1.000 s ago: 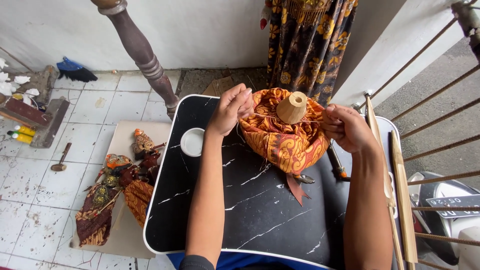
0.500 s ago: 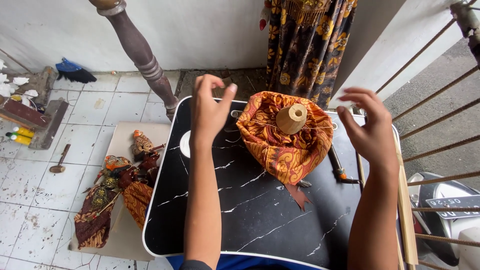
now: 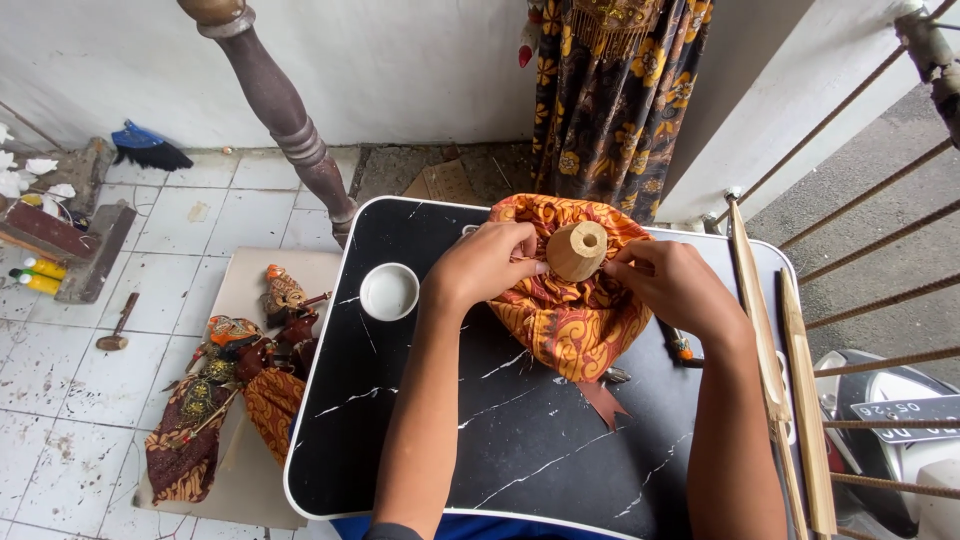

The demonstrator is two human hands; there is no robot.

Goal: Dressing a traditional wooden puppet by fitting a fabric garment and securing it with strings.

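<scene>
The black marble-patterned bench (image 3: 520, 440) carries everything, and the orange batik cloth (image 3: 565, 320) lies bunched on it toward 12 o'clock, with one pointed tail (image 3: 606, 400) running to 5 o'clock. The left hand (image 3: 485, 265) pinches the cloth at 9 o'clock of the wooden spool (image 3: 577, 250), and the right hand (image 3: 675, 285) pinches it at 3 o'clock; both grips are clenched on fabric, not on the wood. The spool stands in the middle of the cloth, its long axis nearly upright and its hollow end pointing up, tilted a little toward 12 o'clock. I think an uneven pull could tip the spool, or loose folds could slip off it. The small white cup (image 3: 389, 291) sits at 9 o'clock, apart
</scene>
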